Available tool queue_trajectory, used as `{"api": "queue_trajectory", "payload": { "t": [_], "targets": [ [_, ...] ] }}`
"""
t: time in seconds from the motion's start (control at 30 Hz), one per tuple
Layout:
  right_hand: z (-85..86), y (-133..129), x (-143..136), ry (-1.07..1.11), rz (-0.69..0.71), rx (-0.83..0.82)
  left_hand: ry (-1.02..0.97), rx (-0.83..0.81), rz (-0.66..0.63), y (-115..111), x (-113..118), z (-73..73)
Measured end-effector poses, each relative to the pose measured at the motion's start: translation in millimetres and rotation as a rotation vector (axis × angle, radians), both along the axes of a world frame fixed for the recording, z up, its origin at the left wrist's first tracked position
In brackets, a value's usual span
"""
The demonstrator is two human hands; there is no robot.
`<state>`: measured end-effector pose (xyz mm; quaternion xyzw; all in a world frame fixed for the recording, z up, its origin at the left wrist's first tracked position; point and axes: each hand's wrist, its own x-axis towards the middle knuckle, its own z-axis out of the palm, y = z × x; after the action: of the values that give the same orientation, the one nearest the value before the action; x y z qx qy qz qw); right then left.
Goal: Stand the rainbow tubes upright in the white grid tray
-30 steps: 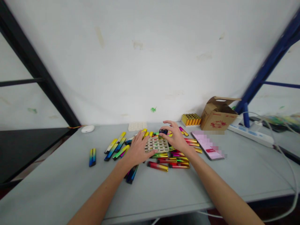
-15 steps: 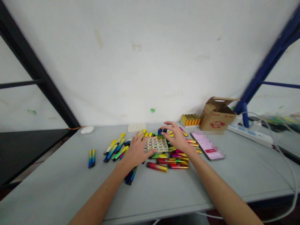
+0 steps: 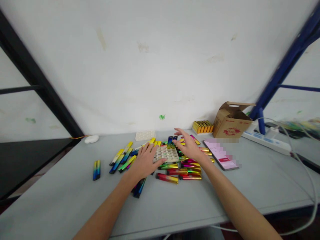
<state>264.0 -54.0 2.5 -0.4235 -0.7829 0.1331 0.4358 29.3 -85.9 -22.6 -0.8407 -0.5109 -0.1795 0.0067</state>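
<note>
A white tray with rows of round holes lies in the middle of the desk. Two slim blue-and-yellow lighters stand upright at its back edge. My left hand rests flat over the tray's left side, fingers spread and thumb along the front edge. Beside the upright lighters is my right hand, its index finger raised and its thumb close to the right-hand one; whether the thumb touches it I cannot tell. Loose lighters in red-gold, green and blue-yellow lie around and partly under the tray.
A second white holed tray lies near the wall. Upright orange lighters fill another tray beside an opened cardboard box. To the right are a phone and a power strip. Two lighters and a white case lie left.
My right hand's fingers have lifted apart from the tops of the two upright lighters, which stay standing. My left hand keeps its place on the tray.
</note>
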Motion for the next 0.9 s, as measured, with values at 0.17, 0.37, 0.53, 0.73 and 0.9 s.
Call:
{"api": "queue_trajectory", "payload": {
  "t": [0.17,0.37,0.53,0.73,0.9],
  "targets": [
    [-3.5,2.0,5.4,-0.088,-0.013,-0.147,0.06,-0.01,-0.009,-3.6,-1.5,3.4],
    [-10.4,10.6,8.0,-0.192,-0.017,-0.107,0.055,-0.017,0.011,-5.4,4.1,7.5],
    [-10.8,13.9,7.9,-0.253,-0.01,-0.04,0.017,-0.026,0.014,-6.8,8.1,8.8],
    [-10.2,14.8,11.2,-0.255,0.006,-0.056,-0.173,-0.069,-0.038,4.9,-11.6,19.8],
    [-7.8,13.2,13.5,-0.288,-0.002,-0.05,-0.182,-0.085,0.129,24.5,-51.8,27.4]
  ]
}}
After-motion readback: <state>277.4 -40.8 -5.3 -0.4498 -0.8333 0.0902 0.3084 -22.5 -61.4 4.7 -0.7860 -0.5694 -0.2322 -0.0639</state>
